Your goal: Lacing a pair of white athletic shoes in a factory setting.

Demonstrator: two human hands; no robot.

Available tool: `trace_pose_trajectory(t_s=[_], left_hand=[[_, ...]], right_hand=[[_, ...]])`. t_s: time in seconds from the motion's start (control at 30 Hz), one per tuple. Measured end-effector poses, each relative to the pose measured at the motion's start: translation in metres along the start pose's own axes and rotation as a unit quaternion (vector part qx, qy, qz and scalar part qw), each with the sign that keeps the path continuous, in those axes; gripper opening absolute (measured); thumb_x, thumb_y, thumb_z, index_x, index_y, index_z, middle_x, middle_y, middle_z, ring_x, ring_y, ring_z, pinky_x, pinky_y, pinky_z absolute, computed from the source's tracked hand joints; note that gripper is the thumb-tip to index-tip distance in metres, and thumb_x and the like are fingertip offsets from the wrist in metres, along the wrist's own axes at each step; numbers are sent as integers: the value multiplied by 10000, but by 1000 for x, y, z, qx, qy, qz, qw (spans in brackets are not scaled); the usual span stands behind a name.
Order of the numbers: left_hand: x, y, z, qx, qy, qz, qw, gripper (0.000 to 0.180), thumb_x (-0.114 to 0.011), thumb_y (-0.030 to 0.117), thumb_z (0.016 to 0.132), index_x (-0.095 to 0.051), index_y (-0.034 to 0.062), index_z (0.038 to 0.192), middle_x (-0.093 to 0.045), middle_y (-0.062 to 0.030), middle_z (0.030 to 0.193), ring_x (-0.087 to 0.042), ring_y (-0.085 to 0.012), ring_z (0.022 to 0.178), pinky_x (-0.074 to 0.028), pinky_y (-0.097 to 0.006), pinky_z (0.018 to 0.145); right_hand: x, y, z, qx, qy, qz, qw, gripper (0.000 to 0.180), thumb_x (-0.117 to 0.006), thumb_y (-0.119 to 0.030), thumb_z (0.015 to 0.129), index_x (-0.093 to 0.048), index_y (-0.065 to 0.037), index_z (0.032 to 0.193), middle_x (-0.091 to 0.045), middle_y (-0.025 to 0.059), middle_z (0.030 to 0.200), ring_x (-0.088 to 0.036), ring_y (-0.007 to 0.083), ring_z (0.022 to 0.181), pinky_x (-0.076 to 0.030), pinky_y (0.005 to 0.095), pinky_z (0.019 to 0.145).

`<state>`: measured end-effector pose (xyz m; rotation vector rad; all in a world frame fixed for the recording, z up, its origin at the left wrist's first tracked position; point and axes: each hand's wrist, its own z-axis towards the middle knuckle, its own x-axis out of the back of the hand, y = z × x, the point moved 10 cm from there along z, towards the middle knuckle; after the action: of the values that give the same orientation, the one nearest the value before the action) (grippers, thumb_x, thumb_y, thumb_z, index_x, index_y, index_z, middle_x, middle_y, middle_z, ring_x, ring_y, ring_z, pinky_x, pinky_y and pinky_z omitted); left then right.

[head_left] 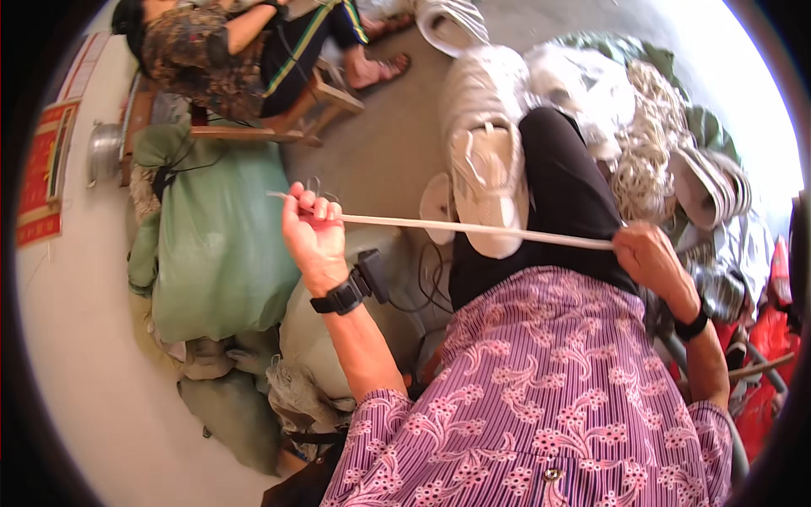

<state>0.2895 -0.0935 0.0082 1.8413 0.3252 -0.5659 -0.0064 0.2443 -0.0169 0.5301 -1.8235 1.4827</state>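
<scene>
A white shoelace (473,227) is stretched nearly straight across my lap, sloping slightly down to the right. My left hand (314,232), palm up with curled fingers, is closed on it near one end, and a short tip sticks out past the fingers. Something thin and wire-like (316,184) shows above those fingers; I cannot make out what it is. My right hand (649,260) is closed in a fist round the lace on the right. Under the lace, a white sneaker (483,169) lies on my thigh with its toe toward me.
A stuffed green sack (224,245) stands on my left. To my right are a heap of white laces (650,135), stacked pale shoe pieces (705,182) and red plastic bags (756,414). Another person (203,55) sits on a wooden chair (317,106) at the far left.
</scene>
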Motion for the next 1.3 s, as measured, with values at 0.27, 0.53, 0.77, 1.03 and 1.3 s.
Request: trace_pose_trajectory(t_s=[0.27, 0.53, 0.77, 1.03, 1.3], left_hand=[[-91, -113, -53, -8, -248, 497, 831, 181, -549, 186, 916, -644, 34, 891, -455, 71, 629, -354, -3, 516, -268, -161, 445], [-86, -161, -56, -73, -264, 504, 819, 204, -595, 207, 902, -621, 7, 869, -515, 67, 691, -371, -14, 594, -332, -180, 522], [-46, -176, -27, 36, -140, 401, 905, 205, -606, 194, 891, -550, -3, 901, -562, 9, 770, -469, -54, 667, -419, -217, 575], [-82, -180, 1, -68, -160, 594, 785, 376, -640, 254, 783, -480, -69, 890, -612, -189, 756, -614, -261, 652, -491, -362, 613], [-93, -164, -8, -138, -203, 594, 766, 206, -564, 178, 811, -525, -23, 827, -568, -84, 656, -543, -153, 582, -457, -300, 547]], right_hand=[[3, -35, 76, 58, 111, 74, 989, 102, -537, -92, 804, -583, -9, 840, -550, 148, 790, -551, 338, 775, -444, 397, 710], [-56, -52, 119, 74, 32, 91, 993, 257, -506, -59, 797, -612, -65, 1031, -614, 156, 861, -612, 340, 799, -485, 407, 683], [-83, -66, 126, 104, -52, -38, 992, 342, -530, -40, 769, -598, -133, 1092, -633, 137, 827, -639, 313, 736, -496, 412, 625], [-95, -64, 139, 58, -147, -155, 975, 380, -549, -41, 748, -552, -133, 1117, -621, 144, 639, -644, 300, 616, -485, 415, 519], [-97, -77, 134, 126, -130, -176, 968, 363, -586, -47, 721, -540, -106, 1077, -607, 95, 615, -646, 270, 610, -473, 385, 522]])
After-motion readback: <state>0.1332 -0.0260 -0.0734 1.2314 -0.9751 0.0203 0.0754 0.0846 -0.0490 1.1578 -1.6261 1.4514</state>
